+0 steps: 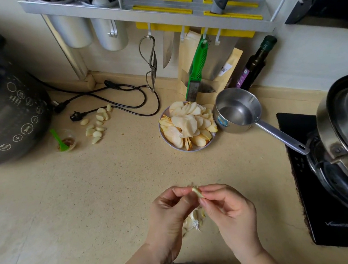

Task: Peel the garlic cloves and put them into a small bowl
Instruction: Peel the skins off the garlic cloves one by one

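One clove [198,192] was pinched between the left hand [171,214] and right hand [228,210], each grip tight on it, above one pile of skins [193,220] on the worktop [110,194]. About eleven peeled cloves [97,124] lay far back, beside one cup [65,140]; one plate [187,125] and one saucepan [237,111] stood between.
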Action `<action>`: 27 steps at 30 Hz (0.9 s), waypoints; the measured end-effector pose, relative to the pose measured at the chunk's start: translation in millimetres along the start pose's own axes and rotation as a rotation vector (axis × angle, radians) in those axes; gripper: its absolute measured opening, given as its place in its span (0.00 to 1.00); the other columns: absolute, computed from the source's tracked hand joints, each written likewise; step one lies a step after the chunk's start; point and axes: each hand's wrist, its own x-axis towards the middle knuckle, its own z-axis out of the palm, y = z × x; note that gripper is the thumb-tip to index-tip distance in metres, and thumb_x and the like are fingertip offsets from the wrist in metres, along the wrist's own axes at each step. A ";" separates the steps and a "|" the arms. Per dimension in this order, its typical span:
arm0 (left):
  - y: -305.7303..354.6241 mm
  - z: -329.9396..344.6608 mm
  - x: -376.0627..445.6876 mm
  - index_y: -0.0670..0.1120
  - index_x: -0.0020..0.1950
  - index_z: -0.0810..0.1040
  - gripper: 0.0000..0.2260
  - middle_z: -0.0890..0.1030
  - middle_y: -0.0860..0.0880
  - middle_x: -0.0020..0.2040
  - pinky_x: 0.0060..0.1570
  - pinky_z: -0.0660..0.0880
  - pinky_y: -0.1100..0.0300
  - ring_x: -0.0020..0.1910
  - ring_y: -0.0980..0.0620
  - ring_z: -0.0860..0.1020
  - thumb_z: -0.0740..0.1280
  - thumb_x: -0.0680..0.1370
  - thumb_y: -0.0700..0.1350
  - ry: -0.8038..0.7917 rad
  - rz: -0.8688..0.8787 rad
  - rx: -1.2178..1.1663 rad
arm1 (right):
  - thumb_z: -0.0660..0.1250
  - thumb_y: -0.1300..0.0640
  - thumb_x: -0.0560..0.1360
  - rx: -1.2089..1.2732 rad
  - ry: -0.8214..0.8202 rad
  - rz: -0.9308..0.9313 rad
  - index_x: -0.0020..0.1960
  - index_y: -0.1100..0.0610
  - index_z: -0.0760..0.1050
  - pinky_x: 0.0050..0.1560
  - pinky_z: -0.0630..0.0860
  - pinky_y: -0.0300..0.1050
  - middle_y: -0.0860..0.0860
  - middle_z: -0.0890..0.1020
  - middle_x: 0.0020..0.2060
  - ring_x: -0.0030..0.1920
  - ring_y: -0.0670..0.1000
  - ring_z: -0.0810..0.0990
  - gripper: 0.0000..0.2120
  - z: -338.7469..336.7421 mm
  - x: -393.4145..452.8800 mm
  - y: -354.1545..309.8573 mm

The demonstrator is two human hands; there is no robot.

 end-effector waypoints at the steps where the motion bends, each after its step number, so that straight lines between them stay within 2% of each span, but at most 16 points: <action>1: -0.7 0.1 0.2 0.36 0.41 0.82 0.08 0.83 0.39 0.41 0.45 0.79 0.59 0.43 0.44 0.82 0.74 0.65 0.39 0.001 0.001 -0.003 | 0.73 0.58 0.70 0.007 0.003 0.005 0.45 0.53 0.82 0.46 0.82 0.50 0.49 0.85 0.46 0.49 0.54 0.84 0.05 0.0 -0.3 0.3; 4: -2.8 1.3 0.5 0.38 0.39 0.83 0.03 0.83 0.39 0.41 0.44 0.78 0.61 0.43 0.44 0.82 0.72 0.67 0.37 0.023 -0.006 -0.018 | 0.75 0.60 0.70 0.074 0.027 0.071 0.45 0.55 0.83 0.49 0.81 0.51 0.52 0.85 0.45 0.49 0.56 0.84 0.04 0.2 -1.8 2.8; 6: -3.9 0.4 0.7 0.38 0.39 0.84 0.04 0.83 0.39 0.42 0.45 0.78 0.61 0.44 0.44 0.82 0.72 0.66 0.38 0.030 -0.007 -0.020 | 0.74 0.64 0.70 0.117 0.043 0.111 0.44 0.56 0.83 0.50 0.81 0.50 0.54 0.85 0.44 0.49 0.57 0.84 0.05 1.3 -3.0 4.5; 10: -3.9 -0.4 0.6 0.38 0.41 0.83 0.07 0.83 0.40 0.42 0.46 0.79 0.60 0.44 0.45 0.82 0.74 0.65 0.39 -0.020 0.007 -0.015 | 0.73 0.66 0.68 0.036 0.037 0.034 0.44 0.55 0.83 0.47 0.81 0.43 0.50 0.85 0.45 0.48 0.53 0.84 0.08 2.7 -1.9 2.8; 13: -4.0 -1.5 2.3 0.39 0.38 0.83 0.04 0.83 0.42 0.39 0.44 0.79 0.60 0.41 0.47 0.82 0.73 0.65 0.38 -0.022 -0.005 -0.037 | 0.73 0.65 0.69 -0.040 0.002 -0.039 0.44 0.55 0.82 0.46 0.82 0.46 0.49 0.85 0.45 0.48 0.53 0.84 0.07 1.6 -0.1 2.1; 18: -4.1 -4.2 3.9 0.36 0.41 0.81 0.09 0.82 0.42 0.40 0.44 0.79 0.60 0.41 0.47 0.81 0.74 0.66 0.39 -0.031 -0.046 -0.037 | 0.72 0.59 0.69 0.000 -0.001 -0.028 0.43 0.56 0.81 0.46 0.82 0.46 0.48 0.85 0.45 0.48 0.53 0.84 0.03 0.9 -0.1 -0.1; 20: -4.8 -4.5 4.3 0.36 0.41 0.81 0.09 0.82 0.41 0.40 0.45 0.79 0.60 0.42 0.47 0.81 0.74 0.65 0.40 -0.019 -0.052 -0.035 | 0.72 0.61 0.69 0.019 -0.006 -0.004 0.43 0.57 0.81 0.47 0.82 0.47 0.50 0.85 0.45 0.48 0.54 0.84 0.03 -0.2 -0.7 0.3; 24: -6.1 -3.3 4.0 0.38 0.39 0.82 0.03 0.82 0.41 0.40 0.45 0.78 0.60 0.44 0.46 0.81 0.72 0.68 0.37 -0.018 -0.042 -0.049 | 0.73 0.65 0.70 0.103 0.005 0.065 0.43 0.58 0.82 0.49 0.81 0.52 0.54 0.85 0.44 0.49 0.57 0.84 0.04 0.5 -1.9 1.6; 27: -5.7 -2.7 3.4 0.37 0.41 0.83 0.04 0.82 0.39 0.42 0.46 0.78 0.61 0.45 0.45 0.81 0.74 0.68 0.37 -0.026 -0.039 -0.034 | 0.72 0.67 0.70 0.131 0.026 0.084 0.43 0.57 0.82 0.50 0.81 0.50 0.55 0.85 0.44 0.49 0.57 0.84 0.06 2.1 -2.3 1.1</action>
